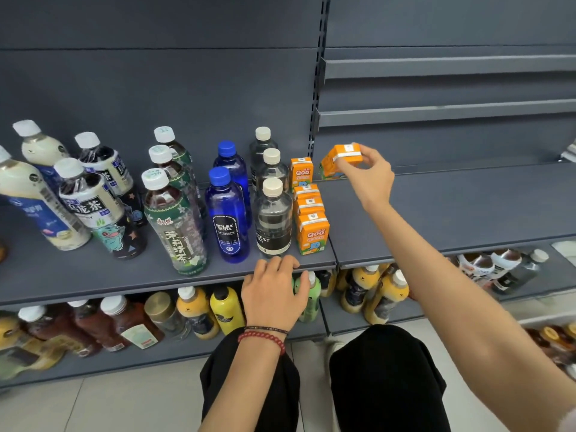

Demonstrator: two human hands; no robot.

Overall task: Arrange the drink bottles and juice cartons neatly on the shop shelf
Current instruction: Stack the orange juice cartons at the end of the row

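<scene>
My right hand [369, 174] pinches the top of an orange Qoo juice carton [341, 160], tilted, at the back of the grey shelf [436, 207]. A row of several matching orange cartons [311, 232] runs front to back beside it. Left of them stand three clear bottles with black labels [273, 219], two blue soda bottles [227, 219], three green-label tea bottles [176, 222], dark tea bottles [93, 207] and pale milky bottles [34, 201]. My left hand [274, 291] rests on the shelf's front edge, fingers curled over it, holding nothing.
The shelf section to the right of the cartons is bare. Two narrow empty shelves [452, 112] hang above it. The lower shelf holds yellow bottles [199, 310], brown tea bottles [124, 325] and others lying loosely. My knees in black trousers [383, 369] are below, over a tiled floor.
</scene>
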